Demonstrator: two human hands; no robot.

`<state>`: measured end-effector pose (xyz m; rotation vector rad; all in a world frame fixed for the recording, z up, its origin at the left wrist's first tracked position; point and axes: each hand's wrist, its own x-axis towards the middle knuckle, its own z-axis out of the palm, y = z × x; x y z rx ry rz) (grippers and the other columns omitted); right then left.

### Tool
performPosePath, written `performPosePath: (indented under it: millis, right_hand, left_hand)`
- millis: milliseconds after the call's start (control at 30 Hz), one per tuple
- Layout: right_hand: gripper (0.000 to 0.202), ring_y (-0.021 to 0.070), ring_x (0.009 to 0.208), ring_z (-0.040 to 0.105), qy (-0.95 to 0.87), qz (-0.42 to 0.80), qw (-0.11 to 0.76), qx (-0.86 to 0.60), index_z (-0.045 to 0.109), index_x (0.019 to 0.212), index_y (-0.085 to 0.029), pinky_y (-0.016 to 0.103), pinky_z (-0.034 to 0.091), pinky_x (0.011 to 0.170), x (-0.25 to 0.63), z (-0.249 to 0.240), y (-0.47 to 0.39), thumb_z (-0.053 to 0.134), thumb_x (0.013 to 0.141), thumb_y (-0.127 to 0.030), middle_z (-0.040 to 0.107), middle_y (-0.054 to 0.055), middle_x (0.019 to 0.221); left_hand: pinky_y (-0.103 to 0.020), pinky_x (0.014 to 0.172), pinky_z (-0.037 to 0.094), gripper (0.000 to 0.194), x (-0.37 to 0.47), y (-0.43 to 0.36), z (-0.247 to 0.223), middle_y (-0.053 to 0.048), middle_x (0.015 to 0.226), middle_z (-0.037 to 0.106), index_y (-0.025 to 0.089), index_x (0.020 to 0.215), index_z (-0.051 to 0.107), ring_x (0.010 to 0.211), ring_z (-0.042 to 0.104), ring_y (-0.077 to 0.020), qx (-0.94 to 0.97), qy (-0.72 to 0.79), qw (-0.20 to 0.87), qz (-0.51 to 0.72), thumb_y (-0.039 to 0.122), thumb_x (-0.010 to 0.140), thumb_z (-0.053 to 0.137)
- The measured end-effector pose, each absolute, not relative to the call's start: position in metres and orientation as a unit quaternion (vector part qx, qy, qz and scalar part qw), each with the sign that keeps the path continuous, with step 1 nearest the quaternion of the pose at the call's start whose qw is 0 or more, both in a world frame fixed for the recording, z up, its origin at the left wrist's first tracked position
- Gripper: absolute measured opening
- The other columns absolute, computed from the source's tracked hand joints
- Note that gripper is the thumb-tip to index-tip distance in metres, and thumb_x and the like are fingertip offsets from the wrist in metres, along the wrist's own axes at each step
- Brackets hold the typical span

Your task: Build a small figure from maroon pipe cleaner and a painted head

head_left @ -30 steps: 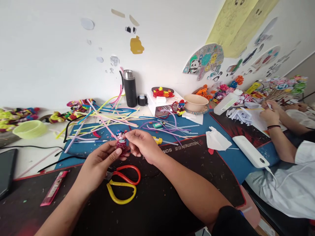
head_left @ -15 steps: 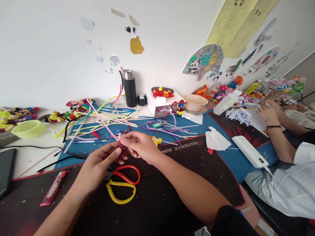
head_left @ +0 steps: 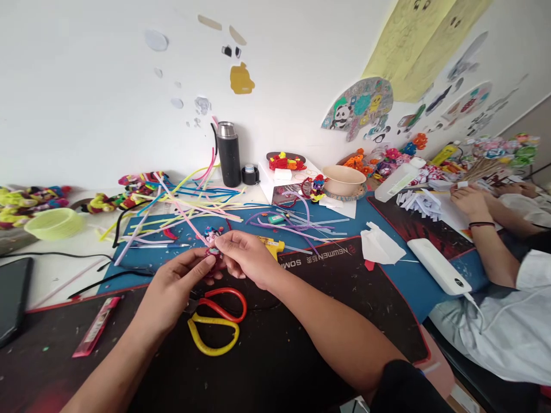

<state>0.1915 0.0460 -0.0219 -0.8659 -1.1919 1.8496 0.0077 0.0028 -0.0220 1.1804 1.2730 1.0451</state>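
Note:
Both my hands meet around a small figure [head_left: 212, 235] with a blue and pink head and a dark red body. My left hand [head_left: 183, 276] pinches the body from the left, thumb on top. From the right, my right hand [head_left: 241, 255] closes its thumb and fingers near the head, and these fingers cover part of the figure. Just below my hands, scissors [head_left: 215, 334] with one red and one yellow handle lie on the black mat [head_left: 275, 367]. A yellow glue gun [head_left: 272, 245] is partly hidden behind my right hand.
Colourful pipe cleaners [head_left: 189, 201] spread behind my hands, near a black bottle [head_left: 228, 155]. Left are a green bowl [head_left: 55, 223] and a phone [head_left: 15, 298]. Right are a beige bowl [head_left: 343, 180], a power bank [head_left: 438, 267] and another person's hands [head_left: 471, 201].
My fingers have shifted slightly on the figure, and a little more of its body shows. The whole view has moved slightly.

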Motion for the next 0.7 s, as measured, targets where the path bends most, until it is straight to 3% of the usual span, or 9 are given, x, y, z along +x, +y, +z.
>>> performPosePath:
  millis: [233,367,467,700]
  right_hand:
    - [0.062,0.0089,0.044,0.044,-0.478,0.723,0.371,-0.334,0.065,0.101,-0.023,0.024,0.03,0.044,0.192,-0.02,0.045,0.092,0.08,-0.075,0.055,-0.012,0.056]
    - [0.06,0.0088,0.044,0.045,-0.498,0.71,0.371,-0.333,0.068,0.105,-0.022,0.025,0.031,0.045,0.192,-0.018,0.045,0.094,0.079,-0.069,0.058,-0.012,0.059]
    - [0.057,0.0088,0.044,0.044,-0.504,0.699,0.378,-0.337,0.069,0.108,-0.021,0.025,0.032,0.046,0.194,-0.017,0.045,0.092,0.083,-0.067,0.055,-0.013,0.057]
    - [0.05,0.0093,0.045,0.045,-0.52,0.684,0.377,-0.345,0.072,0.114,-0.021,0.024,0.033,0.047,0.194,-0.022,0.047,0.087,0.089,-0.061,0.055,-0.012,0.056]
  left_hand:
    - [-0.036,0.074,0.063,0.05,0.005,0.004,-0.025,-0.009,0.09,0.087,0.022,0.093,0.088,0.079,0.079,-0.0277,0.495,0.526,0.531,0.442,0.071,0.085,0.089]
    - [-0.031,0.061,0.055,0.051,0.007,0.003,-0.019,-0.005,0.075,0.08,0.022,0.094,0.086,0.063,0.068,-0.0206,0.516,0.524,0.524,0.429,0.073,0.089,0.085]
    - [-0.03,0.056,0.051,0.051,0.011,0.001,-0.012,-0.001,0.065,0.073,0.022,0.097,0.084,0.057,0.062,-0.0185,0.522,0.519,0.527,0.424,0.071,0.086,0.087]
    - [-0.033,0.063,0.056,0.05,0.007,0.005,-0.015,-0.005,0.076,0.08,0.022,0.102,0.083,0.067,0.07,-0.0229,0.495,0.516,0.556,0.424,0.061,0.074,0.097]
